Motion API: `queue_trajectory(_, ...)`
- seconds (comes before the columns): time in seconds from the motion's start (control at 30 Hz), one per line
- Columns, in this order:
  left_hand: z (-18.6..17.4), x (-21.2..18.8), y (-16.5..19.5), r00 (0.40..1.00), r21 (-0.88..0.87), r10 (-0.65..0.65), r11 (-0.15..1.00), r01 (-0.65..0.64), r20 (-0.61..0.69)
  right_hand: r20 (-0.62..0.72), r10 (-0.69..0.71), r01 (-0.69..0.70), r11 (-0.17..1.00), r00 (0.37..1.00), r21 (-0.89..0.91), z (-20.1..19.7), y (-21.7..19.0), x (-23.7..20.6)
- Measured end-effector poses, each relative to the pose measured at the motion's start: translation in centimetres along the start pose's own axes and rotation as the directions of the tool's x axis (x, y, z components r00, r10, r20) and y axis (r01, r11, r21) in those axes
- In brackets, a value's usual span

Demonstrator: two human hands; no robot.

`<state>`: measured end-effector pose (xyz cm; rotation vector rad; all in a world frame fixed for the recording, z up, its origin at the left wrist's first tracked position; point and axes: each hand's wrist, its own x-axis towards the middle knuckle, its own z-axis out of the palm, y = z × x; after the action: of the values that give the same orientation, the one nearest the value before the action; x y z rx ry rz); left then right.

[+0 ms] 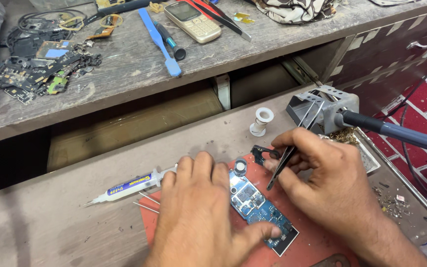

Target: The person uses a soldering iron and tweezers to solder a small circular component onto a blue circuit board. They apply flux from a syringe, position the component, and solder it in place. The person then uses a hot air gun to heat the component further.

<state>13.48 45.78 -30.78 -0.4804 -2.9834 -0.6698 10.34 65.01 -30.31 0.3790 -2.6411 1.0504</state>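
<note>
Blue circuit board point(253, 202) lies on the red mat point(317, 237) between both hands, long axis running far-left to near-right. Left hand point(198, 207) presses flat on it — thumb at its near edge. Right hand point(322, 178) pinches tweezers point(292, 148), tip just right of the board.

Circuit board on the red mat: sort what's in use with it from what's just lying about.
In use: blue circuit board, left hand, right hand, tweezers, red mat.
Lying about: syringe, phone, blue pry tool, scrap boards, white spool, soldering iron.
</note>
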Motion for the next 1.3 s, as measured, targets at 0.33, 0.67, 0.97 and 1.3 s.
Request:
queue_trajectory(0.33,0.1,0.6,0.6,0.995,-0.099,-0.082,0.991,0.087,0.051,0.003,0.059,-0.059,0.998,0.998,0.007,0.0,0.6,-0.1)
queue_trajectory(0.67,0.5,0.8,-0.2,0.963,-0.337,-0.214,0.906,0.258,0.164,0.153,0.326,-0.305,0.941,0.933,-0.144,-0.3,0.9,-0.3)
queue_trajectory(0.97,0.7,1.0,-0.7,0.951,-0.698,-0.250,0.648,0.304,0.182,0.050,0.199,-0.180,0.950,0.979,-0.255,-0.9,0.5,-0.6)
queue_trajectory(1.3,0.9,0.3,-3.3,0.967,-0.723,-0.177,0.642,0.256,0.186,0.068,-0.031,0.002,0.918,0.997,0.397,0.7,1.3,-0.2)
